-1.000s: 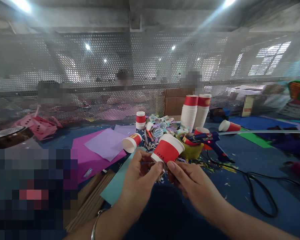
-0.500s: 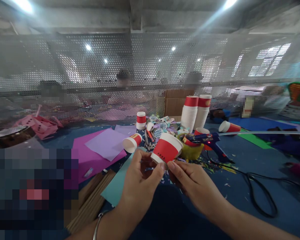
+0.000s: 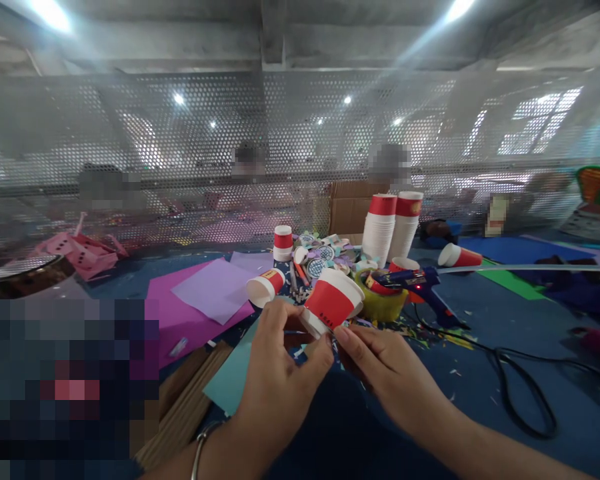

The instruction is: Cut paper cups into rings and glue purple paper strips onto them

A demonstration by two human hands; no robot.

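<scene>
A white paper cup with a red band [image 3: 333, 301] is tilted away from me, held at its base between both hands. My left hand [image 3: 280, 373] pinches the base from the left, fingers curled around it. From the right, my right hand [image 3: 380, 373] grips the same base with thumb and fingertips. A blue glue gun [image 3: 420, 283] with a lit red light lies just beyond, resting on a yellow-green bowl [image 3: 385, 303].
Two tall cup stacks [image 3: 393, 227] stand behind a pile of round stickers [image 3: 320, 257]. Loose cups [image 3: 265, 288] lie about. Purple paper sheets [image 3: 200, 300] lie left, a teal sheet [image 3: 230, 377] and cardboard [image 3: 185, 407] nearer me. A black cord [image 3: 520, 387] loops right. A perforated screen rises behind.
The cup and both hands have shifted slightly lower and left; the cup has turned a little in my fingers. Everything else stays put.
</scene>
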